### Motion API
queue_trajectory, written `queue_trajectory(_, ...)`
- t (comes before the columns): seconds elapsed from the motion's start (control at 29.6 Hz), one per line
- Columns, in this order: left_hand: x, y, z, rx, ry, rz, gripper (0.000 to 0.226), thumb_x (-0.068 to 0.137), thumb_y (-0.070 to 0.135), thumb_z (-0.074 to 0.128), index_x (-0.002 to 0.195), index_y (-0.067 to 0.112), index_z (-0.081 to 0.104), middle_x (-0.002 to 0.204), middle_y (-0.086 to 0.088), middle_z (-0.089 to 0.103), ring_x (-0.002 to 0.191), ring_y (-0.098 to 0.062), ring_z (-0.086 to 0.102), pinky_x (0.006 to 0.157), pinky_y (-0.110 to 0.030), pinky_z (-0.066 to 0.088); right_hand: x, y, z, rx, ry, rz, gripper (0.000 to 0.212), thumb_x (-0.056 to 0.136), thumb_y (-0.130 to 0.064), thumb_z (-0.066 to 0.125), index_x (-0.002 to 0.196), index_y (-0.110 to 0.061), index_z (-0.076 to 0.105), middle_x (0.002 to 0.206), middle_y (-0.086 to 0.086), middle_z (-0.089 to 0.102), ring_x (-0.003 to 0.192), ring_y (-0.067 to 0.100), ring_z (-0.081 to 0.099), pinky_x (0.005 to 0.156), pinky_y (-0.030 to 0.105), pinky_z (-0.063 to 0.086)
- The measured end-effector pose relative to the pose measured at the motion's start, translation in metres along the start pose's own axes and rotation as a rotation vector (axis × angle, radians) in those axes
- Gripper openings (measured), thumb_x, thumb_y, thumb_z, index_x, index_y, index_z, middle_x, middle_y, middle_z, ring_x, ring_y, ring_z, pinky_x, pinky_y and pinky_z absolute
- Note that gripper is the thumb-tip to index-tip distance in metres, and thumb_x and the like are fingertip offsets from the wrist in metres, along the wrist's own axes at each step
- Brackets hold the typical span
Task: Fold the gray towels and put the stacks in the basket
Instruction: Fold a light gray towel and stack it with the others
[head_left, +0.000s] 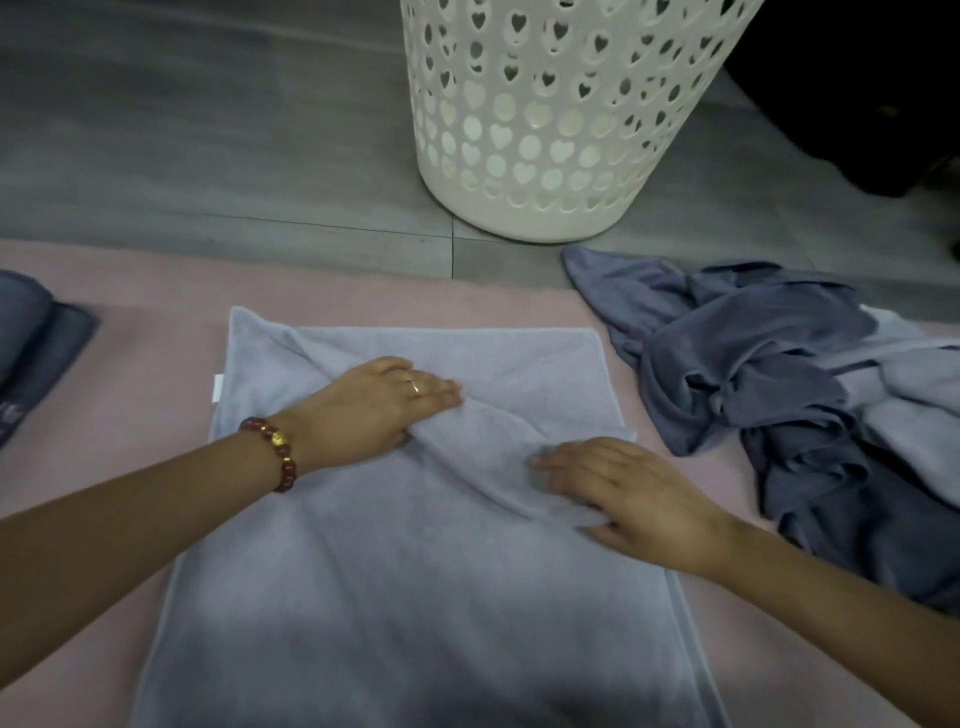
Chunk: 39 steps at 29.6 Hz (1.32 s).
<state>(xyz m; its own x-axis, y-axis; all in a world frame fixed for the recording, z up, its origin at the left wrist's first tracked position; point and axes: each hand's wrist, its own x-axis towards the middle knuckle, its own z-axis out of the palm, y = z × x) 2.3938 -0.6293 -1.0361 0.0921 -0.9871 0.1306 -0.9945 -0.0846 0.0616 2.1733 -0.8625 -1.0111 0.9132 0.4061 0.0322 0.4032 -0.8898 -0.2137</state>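
A light gray towel (415, 571) lies spread flat on a pink mat, long side running away from me. A raised fold of it runs diagonally between my hands. My left hand (363, 410), with a ring and a red bead bracelet, pinches that fold near the towel's middle. My right hand (623, 499) rests flat on the towel's right edge, thumb tucked under the same fold. The white basket (561, 197) with heart-shaped holes stands on the floor beyond the towel.
A heap of crumpled dark and light gray towels (779, 395) lies to the right, partly on the pink mat (130, 405). Folded dark gray towels (31, 353) sit at the left edge. Gray floor tiles (208, 156) stretch behind; a black object (857, 104) is at top right.
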Motion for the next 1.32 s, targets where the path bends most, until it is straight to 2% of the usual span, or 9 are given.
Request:
queue_trajectory(0.17,-0.010,0.006,-0.007,-0.145,0.036,-0.017,0.056,0.075,0.024,0.039,0.130,0.025,0.047,0.131,0.005,0.058,0.112,-0.009,0.056,0.093,-0.025,0.041,-0.010,-0.003,-0.008,0.351,0.171,0.281,0.017,0.084,-0.024,0.061,0.099,-0.030,0.066,0.111,-0.013,0.067,0.108,0.006,0.060,0.093,0.023,0.045)
queue_trajectory(0.34,-0.012,0.012,-0.044,-0.654,0.055,-0.226,0.019,0.083,0.044,0.039,0.080,0.031,0.052,0.068,0.008,0.061,0.061,-0.006,0.055,0.059,-0.028,0.044,0.005,-0.006,-0.050,1.153,0.607,0.726,0.009,0.085,-0.017,0.061,0.091,-0.014,0.067,0.082,-0.003,0.073,0.073,0.010,0.069,0.060,0.020,0.053)
queue_trajectory(0.47,-0.018,-0.015,-0.054,-0.638,-0.157,-0.339,0.024,0.076,0.046,0.056,0.077,0.024,0.065,0.072,0.011,0.065,0.064,-0.002,0.060,0.063,-0.025,0.048,0.033,0.031,-0.047,0.955,0.662,0.981,0.015,0.096,-0.019,0.051,0.105,-0.014,0.061,0.094,-0.005,0.065,0.083,0.012,0.062,0.065,0.020,0.049)
queue_trajectory(0.74,-0.045,-0.058,-0.048,-0.117,-0.150,-0.324,0.041,0.062,0.065,0.042,0.073,0.031,0.062,0.089,0.017,0.053,0.093,-0.007,0.044,0.081,-0.027,0.026,0.085,0.096,-0.035,0.758,0.240,0.997,0.014,0.090,-0.018,0.055,0.100,-0.011,0.063,0.096,0.006,0.061,0.089,0.021,0.056,0.078,0.031,0.045)
queue_trajectory(0.85,-0.042,-0.038,-0.058,-0.389,-0.058,-0.238,0.035,0.072,0.050,0.048,0.066,0.018,0.061,0.083,0.012,0.059,0.088,-0.008,0.053,0.079,-0.029,0.035,0.084,0.097,-0.046,0.752,0.072,0.893,0.013,0.085,-0.008,0.050,0.072,-0.010,0.051,0.074,0.013,0.043,0.072,0.023,0.038,0.065,0.033,0.032)
queue_trajectory(0.95,-0.041,-0.014,-0.069,-0.827,-0.390,-0.359,0.042,0.079,0.056,0.047,0.069,0.016,0.054,0.064,0.003,0.051,0.062,-0.007,0.049,0.061,-0.032,0.042,0.063,0.090,-0.052,0.734,-0.284,0.890,0.010,0.066,-0.017,0.057,0.065,-0.009,0.052,0.071,0.010,0.046,0.069,0.022,0.039,0.064,0.037,0.034)
queue_trajectory(1.05,-0.048,-0.016,-0.056,-0.767,-0.403,-0.476,0.059,0.071,0.074,0.044,0.077,0.017,0.059,0.072,0.006,0.063,0.068,-0.012,0.060,0.066,-0.024,0.048,0.050,0.079,-0.055,0.513,-0.712,0.856,0.026,0.066,-0.036,0.063,0.079,-0.013,0.063,0.081,-0.002,0.060,0.075,0.012,0.055,0.070,0.031,0.047)
queue_trajectory(1.22,-0.050,-0.060,-0.027,-0.168,-0.046,-0.770,0.053,0.084,0.043,0.062,0.131,0.021,0.050,0.138,-0.005,0.045,0.129,-0.028,0.038,0.104,-0.039,0.028,0.086,0.083,-0.039,0.495,0.105,0.946,0.027,0.092,-0.033,0.053,0.112,-0.016,0.053,0.111,0.001,0.057,0.092,0.019,0.056,0.074,0.025,0.043)
queue_trajectory(1.32,-0.042,-0.068,-0.022,-0.165,-0.136,-0.930,0.048,0.082,0.043,0.065,0.122,0.022,0.051,0.123,-0.007,0.048,0.122,-0.028,0.039,0.095,-0.038,0.023,0.105,0.102,-0.018,0.363,0.084,0.951,0.044,0.092,-0.025,0.057,0.133,-0.013,0.045,0.139,0.010,0.041,0.118,0.027,0.049,0.100,0.031,0.037)
